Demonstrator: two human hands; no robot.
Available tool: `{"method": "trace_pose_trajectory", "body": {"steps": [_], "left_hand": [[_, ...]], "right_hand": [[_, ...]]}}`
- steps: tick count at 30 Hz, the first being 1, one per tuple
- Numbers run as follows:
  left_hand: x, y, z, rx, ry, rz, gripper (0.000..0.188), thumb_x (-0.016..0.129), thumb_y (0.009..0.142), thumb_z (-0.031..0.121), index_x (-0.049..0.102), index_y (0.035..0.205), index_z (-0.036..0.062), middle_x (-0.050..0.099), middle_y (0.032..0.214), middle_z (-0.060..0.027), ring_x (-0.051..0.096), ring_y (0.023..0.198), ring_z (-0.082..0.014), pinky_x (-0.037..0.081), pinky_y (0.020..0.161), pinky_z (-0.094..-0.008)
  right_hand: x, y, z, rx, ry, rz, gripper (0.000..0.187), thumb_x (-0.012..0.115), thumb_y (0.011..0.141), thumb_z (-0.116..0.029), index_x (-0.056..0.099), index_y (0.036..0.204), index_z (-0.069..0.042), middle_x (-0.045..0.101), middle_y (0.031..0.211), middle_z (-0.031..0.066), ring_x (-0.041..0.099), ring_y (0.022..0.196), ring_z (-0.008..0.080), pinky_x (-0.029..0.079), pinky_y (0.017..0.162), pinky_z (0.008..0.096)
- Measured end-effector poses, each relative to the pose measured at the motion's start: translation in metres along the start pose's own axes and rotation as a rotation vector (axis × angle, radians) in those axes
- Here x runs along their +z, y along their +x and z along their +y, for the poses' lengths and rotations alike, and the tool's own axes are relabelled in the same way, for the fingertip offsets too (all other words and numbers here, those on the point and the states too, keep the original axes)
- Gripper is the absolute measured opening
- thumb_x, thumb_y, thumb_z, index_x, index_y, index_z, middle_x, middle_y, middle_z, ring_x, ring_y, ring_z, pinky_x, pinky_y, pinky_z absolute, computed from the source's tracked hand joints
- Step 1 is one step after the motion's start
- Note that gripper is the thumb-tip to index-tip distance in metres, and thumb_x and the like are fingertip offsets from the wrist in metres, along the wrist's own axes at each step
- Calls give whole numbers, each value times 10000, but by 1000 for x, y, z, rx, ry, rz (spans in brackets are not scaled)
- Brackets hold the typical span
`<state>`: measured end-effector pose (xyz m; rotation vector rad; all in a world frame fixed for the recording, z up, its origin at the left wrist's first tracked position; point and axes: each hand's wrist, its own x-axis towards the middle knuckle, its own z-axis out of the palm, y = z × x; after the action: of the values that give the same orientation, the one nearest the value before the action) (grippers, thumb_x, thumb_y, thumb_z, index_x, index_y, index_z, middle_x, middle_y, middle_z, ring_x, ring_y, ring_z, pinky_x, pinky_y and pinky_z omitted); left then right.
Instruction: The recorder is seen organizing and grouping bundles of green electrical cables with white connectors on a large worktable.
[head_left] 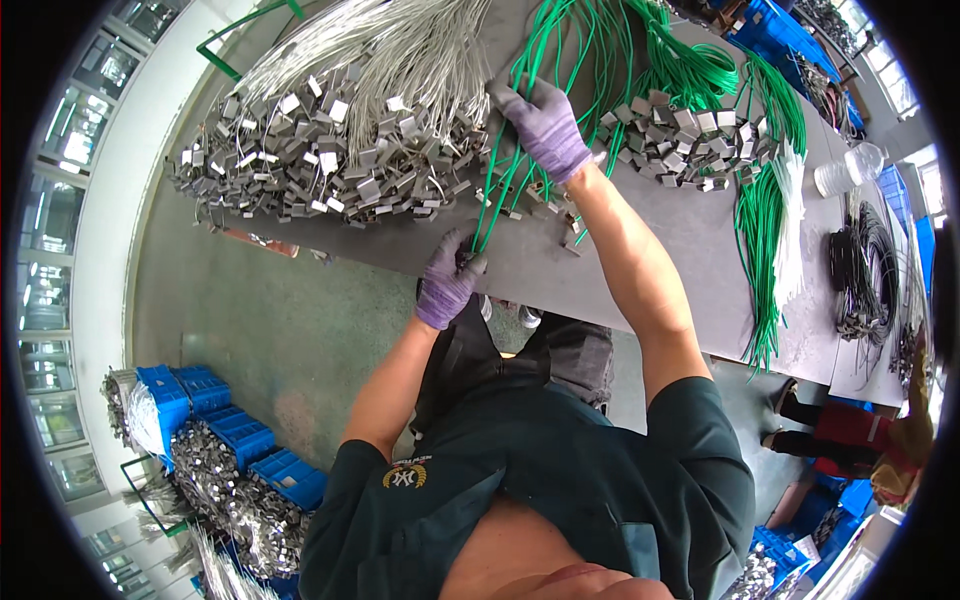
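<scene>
Both hands wear grey and purple knit gloves. At the table's front edge, my left hand (450, 280) is closed around the lower ends of a few green wires (493, 205). My right hand (543, 122) grips the same wires farther up, its fingers curled over them. Between the two hands the strands run fairly straight. Whatever sits at the ends inside my left fist is hidden. Several small metal blocks (545, 208) on green wires lie just right of the held strands. A larger heap of metal blocks (330, 160) with clear-white wires (400, 50) lies to the left.
Another pile of metal blocks (695, 145) with green wire bundles (690, 70) sits right on the grey table (680, 235). Beyond are a plastic bottle (848, 170) and a black wire coil (862, 265). Blue crates (240, 435) stand lower left; another person (850, 440) is at right.
</scene>
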<state>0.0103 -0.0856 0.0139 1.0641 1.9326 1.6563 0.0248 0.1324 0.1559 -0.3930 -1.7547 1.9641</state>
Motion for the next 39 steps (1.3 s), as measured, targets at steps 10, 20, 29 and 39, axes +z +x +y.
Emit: {"method": "trace_pose_trajectory", "body": {"steps": [10, 20, 29, 39], "left_hand": [[36, 108, 8, 34, 414, 21, 449, 664, 756, 121, 521, 1169, 19, 608, 1068, -163, 588, 962, -273, 455, 851, -340], [77, 137, 4, -23, 876, -190, 582, 728, 702, 282, 512, 1178, 25, 575, 1085, -219, 554, 998, -373, 439, 876, -427], [86, 49, -2, 590, 596, -149, 162, 662, 750, 149, 608, 884, 75, 599, 852, -109, 573, 794, -311, 469, 707, -415], [99, 25, -44, 405, 679, -127, 160, 647, 733, 141, 632, 881, 84, 603, 872, -126, 555, 839, -319, 463, 745, -430]], "right_hand": [[-100, 10, 63, -9, -292, 149, 592, 609, 839, -264, 375, 1297, 30, 614, 1032, 111, 622, 754, 137, 487, 594, 247], [-231, -152, 172, -17, -1411, 709, 425, 631, 756, -242, 541, 1136, -75, 488, 1253, 141, 425, 1180, 340, 365, 973, 433], [-231, -146, 166, -8, -1501, 686, 342, 578, 791, -274, 567, 1077, -87, 508, 1223, 132, 429, 1158, 347, 350, 960, 464], [-228, -146, 169, -16, -1504, 680, 341, 583, 775, -276, 571, 1066, -98, 505, 1211, 110, 423, 1163, 339, 345, 969, 455]]}}
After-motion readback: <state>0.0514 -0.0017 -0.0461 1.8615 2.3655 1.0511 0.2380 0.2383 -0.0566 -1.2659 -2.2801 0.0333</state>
